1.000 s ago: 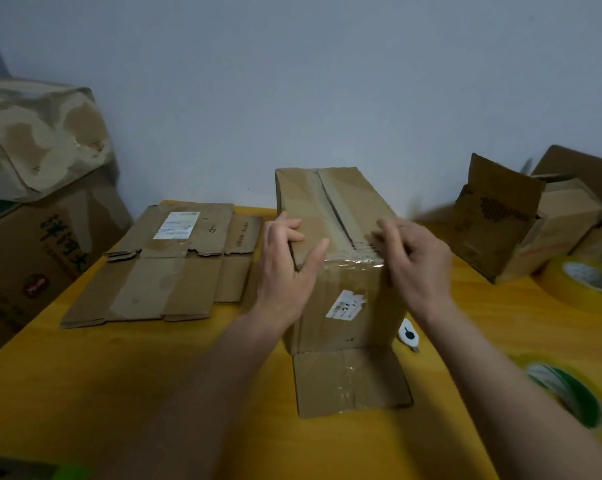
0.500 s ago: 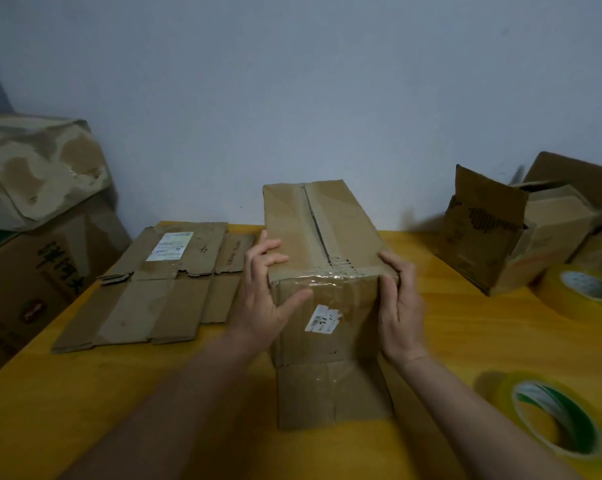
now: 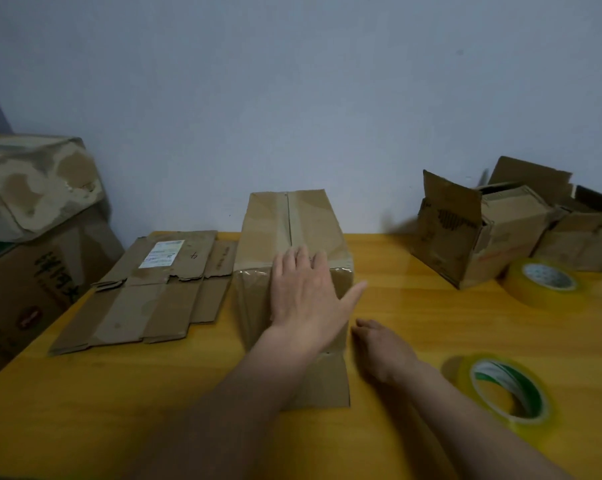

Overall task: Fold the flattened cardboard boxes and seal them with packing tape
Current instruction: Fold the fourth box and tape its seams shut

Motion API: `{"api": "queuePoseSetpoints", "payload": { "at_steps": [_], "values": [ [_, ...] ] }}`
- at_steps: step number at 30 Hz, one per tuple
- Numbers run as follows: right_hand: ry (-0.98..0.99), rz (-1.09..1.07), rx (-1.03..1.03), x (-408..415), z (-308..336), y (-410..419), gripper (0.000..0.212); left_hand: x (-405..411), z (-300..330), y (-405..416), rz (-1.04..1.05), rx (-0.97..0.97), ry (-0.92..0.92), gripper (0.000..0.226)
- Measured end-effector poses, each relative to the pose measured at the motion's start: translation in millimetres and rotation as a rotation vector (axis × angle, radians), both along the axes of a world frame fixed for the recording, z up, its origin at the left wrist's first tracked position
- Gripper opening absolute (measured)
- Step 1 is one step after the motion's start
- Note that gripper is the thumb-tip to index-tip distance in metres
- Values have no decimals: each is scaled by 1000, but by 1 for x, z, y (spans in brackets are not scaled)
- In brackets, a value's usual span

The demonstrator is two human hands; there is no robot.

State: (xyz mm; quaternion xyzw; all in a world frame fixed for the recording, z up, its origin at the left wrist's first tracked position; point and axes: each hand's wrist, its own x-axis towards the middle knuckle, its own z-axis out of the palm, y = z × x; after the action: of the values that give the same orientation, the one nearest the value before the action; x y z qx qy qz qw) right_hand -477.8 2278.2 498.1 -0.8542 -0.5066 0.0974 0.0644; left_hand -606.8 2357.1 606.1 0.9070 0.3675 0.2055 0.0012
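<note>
- You are pressing your left hand (image 3: 303,296) flat on the near top edge of the folded box (image 3: 292,258), fingers straight and spread, holding nothing.
- Your right hand (image 3: 384,351) is lying low on the bench (image 3: 431,313) just beside the box's right side; its fingers are pointing toward the box and look relaxed, gripping nothing.
- The box is standing in the middle of the bench, with clear tape crossing the near end of its top seam and a loose flap (image 3: 322,382) lying out toward you.
- The flattened box (image 3: 154,292) is waiting just to the left, apart from your hands.
- One tape roll (image 3: 507,389) is sitting near your right forearm; a second roll (image 3: 543,280) is lying farther back, by the opened boxes (image 3: 479,226).
- Risk: the near flap is probably not sealed yet, so it could spring back if you let go before taping it.
- Risk: with only one palm steadying it, the light box may slide on the smooth bench.
- Risk: your right forearm is passing close to the near roll and could knock it off the edge.
</note>
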Motion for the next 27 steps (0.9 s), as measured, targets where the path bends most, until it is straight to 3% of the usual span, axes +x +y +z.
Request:
{"api": "queuePoseSetpoints", "payload": {
  "at_steps": [2,4,7,9,12,17,19,22,25,27],
  "values": [
    [-182,-14,-110,15,2,-14,38,11,-2,-3,66,43,46,90],
    [-219,-80,-156,31,9,-25,44,20,-3,-6,85,97,14,76],
    [132,-231,145,40,32,-27,50,25,-1,-11,9,145,-48,51],
    [290,-288,384,38,47,-23,45,21,-1,-9,-79,113,-48,48],
    [421,-288,579,33,61,-19,48,1,0,6,-183,36,-90,52],
    [643,-375,801,32,76,-9,54,-59,-8,31,-180,11,-315,50],
    [733,-476,903,34,83,-2,59,-76,-14,36,-180,21,-444,33],
    [704,-665,1062,42,96,4,67,-85,-19,34,-102,-76,-641,8],
    [869,-584,1094,46,110,6,44,-84,-21,31,36,-298,-808,25],
    [929,-510,1064,45,115,7,39,-78,-18,30,130,-434,-810,23]
  ]
}}
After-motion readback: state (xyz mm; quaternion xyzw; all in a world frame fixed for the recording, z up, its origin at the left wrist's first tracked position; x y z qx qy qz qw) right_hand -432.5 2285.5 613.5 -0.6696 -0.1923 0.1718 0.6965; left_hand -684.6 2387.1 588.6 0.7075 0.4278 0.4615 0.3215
